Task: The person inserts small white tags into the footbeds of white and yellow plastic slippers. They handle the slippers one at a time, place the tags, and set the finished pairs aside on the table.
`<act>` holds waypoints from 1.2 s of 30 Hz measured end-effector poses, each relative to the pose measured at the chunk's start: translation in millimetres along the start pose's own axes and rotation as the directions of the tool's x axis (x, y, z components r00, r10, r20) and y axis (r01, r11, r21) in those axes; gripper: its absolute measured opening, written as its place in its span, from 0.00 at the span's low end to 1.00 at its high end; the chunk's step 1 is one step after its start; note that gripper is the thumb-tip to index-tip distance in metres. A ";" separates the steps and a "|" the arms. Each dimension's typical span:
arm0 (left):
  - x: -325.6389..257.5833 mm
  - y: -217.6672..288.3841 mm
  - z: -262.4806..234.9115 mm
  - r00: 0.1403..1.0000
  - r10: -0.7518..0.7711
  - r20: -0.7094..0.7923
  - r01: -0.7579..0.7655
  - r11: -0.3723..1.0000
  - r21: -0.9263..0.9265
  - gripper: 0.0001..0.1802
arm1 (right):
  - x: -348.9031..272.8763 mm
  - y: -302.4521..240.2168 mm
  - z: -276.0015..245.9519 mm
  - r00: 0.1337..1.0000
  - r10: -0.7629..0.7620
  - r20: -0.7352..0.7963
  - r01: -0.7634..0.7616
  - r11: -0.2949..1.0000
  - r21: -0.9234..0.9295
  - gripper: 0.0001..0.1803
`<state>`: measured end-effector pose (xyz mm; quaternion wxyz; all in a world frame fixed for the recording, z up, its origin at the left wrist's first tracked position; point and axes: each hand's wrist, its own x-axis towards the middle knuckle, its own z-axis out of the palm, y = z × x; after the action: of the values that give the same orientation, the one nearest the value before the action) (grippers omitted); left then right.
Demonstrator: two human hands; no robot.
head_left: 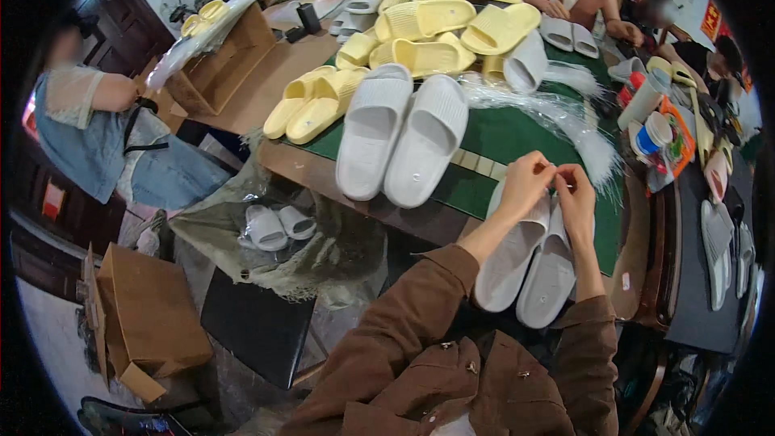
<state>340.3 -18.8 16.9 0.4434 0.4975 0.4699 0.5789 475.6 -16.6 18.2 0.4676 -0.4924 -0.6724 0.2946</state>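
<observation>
Above a pair of light grey slide slippers (506, 271) at the table's front edge, my left hand (526, 183) and my right hand (576, 203) come together. Both are closed in a pinch, fingertips almost touching. Whatever lies between them is too small to make out. The slippers lie side by side under my wrists, their heels overhanging the edge. To the left rests a larger pair of pale grey slides (424, 145), also reaching over the edge. Clear plastic bags (585, 133) are spread on the green mat (488, 125) beyond my hands.
Yellow slides (424, 20) form a heap at the back. On the right are an orange basket (684, 149) with cups and more slippers (717, 242). A sack (234, 218) holding bagged slippers and a cardboard box (153, 307) are at left. Several people are around the table.
</observation>
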 end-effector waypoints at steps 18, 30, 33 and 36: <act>-1.6 -6.3 -0.7 0.996 0.085 -0.006 -0.085 0.995 0.053 0.10 | -0.9 -6.5 2.3 0.998 0.005 -0.058 -0.004 1.000 0.006 0.05; -0.9 -16.1 3.7 0.955 0.295 0.022 -0.285 0.895 0.343 0.13 | -3.3 -13.4 5.2 0.989 -0.147 -0.029 0.144 0.985 -0.094 0.11; -2.3 -15.3 6.7 0.951 0.308 0.008 -0.296 0.905 0.305 0.13 | -3.8 -7.1 4.2 0.994 -0.106 -0.013 0.105 0.993 -0.053 0.10; -6.2 -11.2 4.8 0.962 0.272 -0.008 -0.260 0.928 0.266 0.14 | -4.3 -3.6 1.1 0.998 -0.054 -0.040 0.053 0.998 -0.030 0.09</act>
<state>346.3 -22.5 5.2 0.2805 0.5978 0.4802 0.5773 473.6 -21.8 19.4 0.4818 -0.4868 -0.6799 0.2620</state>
